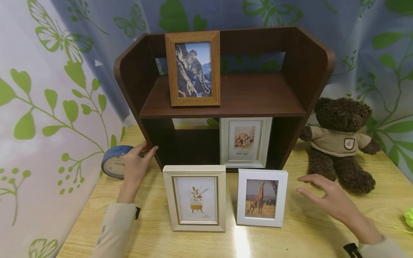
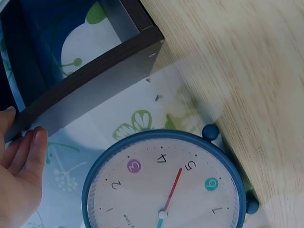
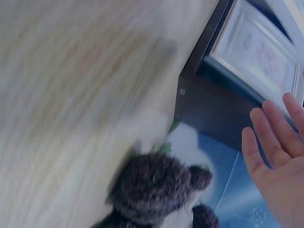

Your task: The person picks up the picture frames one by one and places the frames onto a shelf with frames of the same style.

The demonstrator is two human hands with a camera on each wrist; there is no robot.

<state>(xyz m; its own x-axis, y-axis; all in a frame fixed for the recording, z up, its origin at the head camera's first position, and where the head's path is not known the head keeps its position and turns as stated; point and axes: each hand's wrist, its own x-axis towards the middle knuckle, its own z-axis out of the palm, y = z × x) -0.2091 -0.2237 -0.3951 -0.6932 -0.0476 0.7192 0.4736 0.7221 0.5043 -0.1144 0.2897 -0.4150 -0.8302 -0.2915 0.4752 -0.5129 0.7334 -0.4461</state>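
A dark brown two-tier shelf [image 1: 222, 94] stands on the table. My left hand [image 1: 137, 163] holds the front edge of its left side panel, thumb inside and fingers outside, as the left wrist view also shows [image 2: 21, 175]. Right of a white frame with a giraffe photo [image 1: 262, 197], my right hand [image 1: 335, 197] hovers with fingers extended and touches nothing; its palm and fingers [image 3: 270, 130] appear in the right wrist view. A cream frame with a plant picture [image 1: 195, 198] stands left of the giraffe frame. A wooden leopard frame [image 1: 193, 68] occupies the upper tier, a pale frame [image 1: 246, 143] the lower.
A blue round clock [image 1: 113, 163] stands beside my left hand, left of the shelf. A brown teddy bear [image 1: 342, 143] in a beige shirt sits right of the shelf. Green yarn [image 1: 409, 217] lies at the right edge. Leaf-patterned curtains [image 1: 64, 107] hang behind the wooden table [image 1: 309, 236].
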